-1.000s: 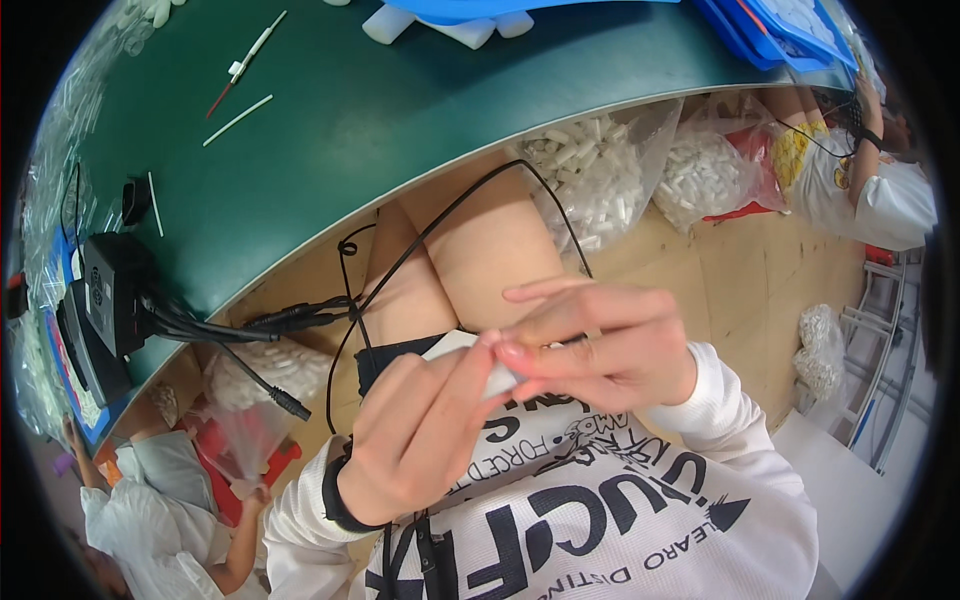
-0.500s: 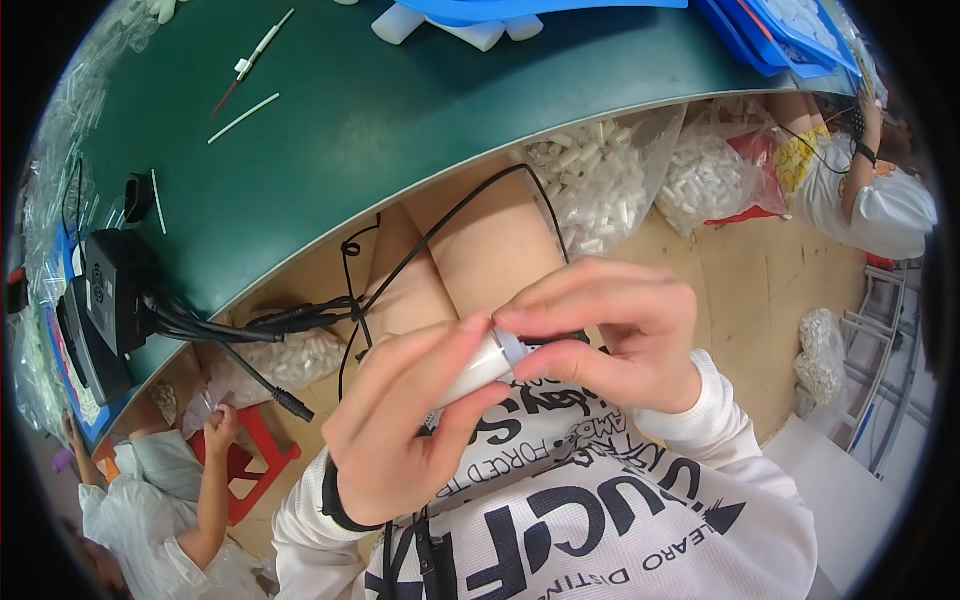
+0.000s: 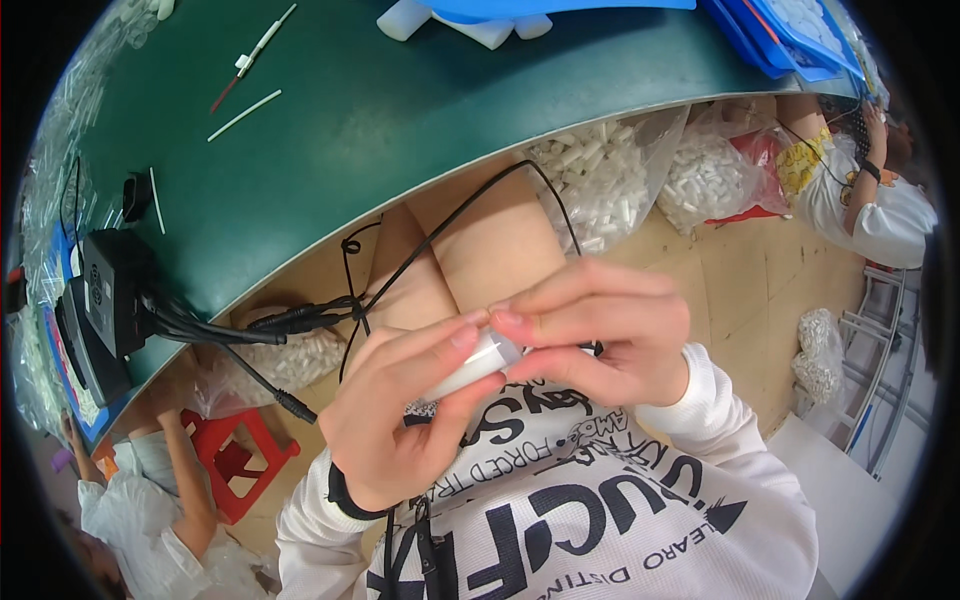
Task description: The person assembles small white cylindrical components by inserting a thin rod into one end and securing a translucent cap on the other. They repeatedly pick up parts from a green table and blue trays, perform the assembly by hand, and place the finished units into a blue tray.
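Above black lettering [image 3: 570, 515] on a shirt [image 3: 770, 550], white cylinder [image 3: 472, 368] in grip of left hand [image 3: 385, 430] and right hand [image 3: 620, 325].

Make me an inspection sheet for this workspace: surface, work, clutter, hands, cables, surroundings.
Surface: green table, curved near edge.
Work: white cylinder, held above the lap.
Clutter: two thin white sticks, a red-ended stick, blue trays on the table.
Hands: left hand grips the cylinder's body; right hand has fingers and thumb at its other end.
Cables: black cables run from a black box past the table edge.
Surroundings: bags of white pieces, red stool, a person at left, another at right.
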`<state>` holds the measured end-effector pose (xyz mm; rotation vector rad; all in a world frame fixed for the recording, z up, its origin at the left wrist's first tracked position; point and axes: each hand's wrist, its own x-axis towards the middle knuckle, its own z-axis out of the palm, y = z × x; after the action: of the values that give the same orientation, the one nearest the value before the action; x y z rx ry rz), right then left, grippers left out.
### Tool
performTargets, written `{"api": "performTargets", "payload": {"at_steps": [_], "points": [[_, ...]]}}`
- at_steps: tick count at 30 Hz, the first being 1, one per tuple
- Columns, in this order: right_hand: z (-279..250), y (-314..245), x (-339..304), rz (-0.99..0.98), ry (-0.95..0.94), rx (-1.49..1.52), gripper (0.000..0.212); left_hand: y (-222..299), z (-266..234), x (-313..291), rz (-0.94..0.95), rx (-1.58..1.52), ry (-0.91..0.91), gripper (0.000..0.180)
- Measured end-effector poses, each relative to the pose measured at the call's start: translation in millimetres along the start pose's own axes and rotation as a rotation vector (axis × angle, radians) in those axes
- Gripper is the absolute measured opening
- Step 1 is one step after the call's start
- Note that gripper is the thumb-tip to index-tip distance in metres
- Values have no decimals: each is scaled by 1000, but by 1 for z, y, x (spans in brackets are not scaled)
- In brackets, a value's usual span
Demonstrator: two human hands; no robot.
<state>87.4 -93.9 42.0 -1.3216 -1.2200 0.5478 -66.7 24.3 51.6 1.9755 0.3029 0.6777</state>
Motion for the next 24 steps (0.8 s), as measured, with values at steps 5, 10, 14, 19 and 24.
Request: {"api": "performTargets", "payload": {"at_steps": [5,10,14,19,24], "points": [[8,-4,-6,317,269,462,44,-7,6,0,73,32,126,31],[6,-1,-10,341,148,358,32,-10,11,-3,48,-30,100,30],[5,-6,-6,221,133,89,21,-4,3,-4,-65,-159,19,29],[-5,-15,-1,-16,21,-365,23,0,2,-5,-101,-201,52,32],[-5,-18,-3,-91,13,-306,28,3,2,-3,30,-168,67,33]]}}
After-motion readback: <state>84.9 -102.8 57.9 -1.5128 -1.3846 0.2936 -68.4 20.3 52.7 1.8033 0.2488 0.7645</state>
